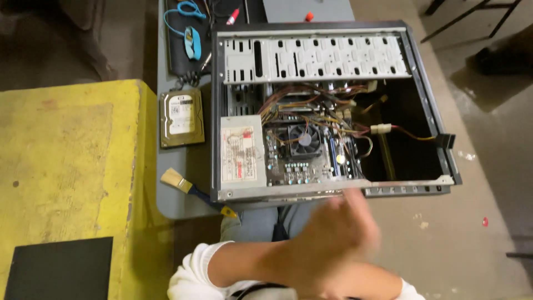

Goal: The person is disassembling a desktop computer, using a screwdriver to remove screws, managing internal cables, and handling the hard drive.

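Below the open computer case (333,111) on the grey desk (183,203), with hard drive (181,118) and brush (186,186) left of it, 2 blurred hands (333,244) overlap, grip unreadable; steady them before reaching among wires.

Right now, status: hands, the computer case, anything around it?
Hands together, blurred, below open computer case, holding nothing visible. Case interior exposed, fan and cables showing. Hard drive and paintbrush beside it.
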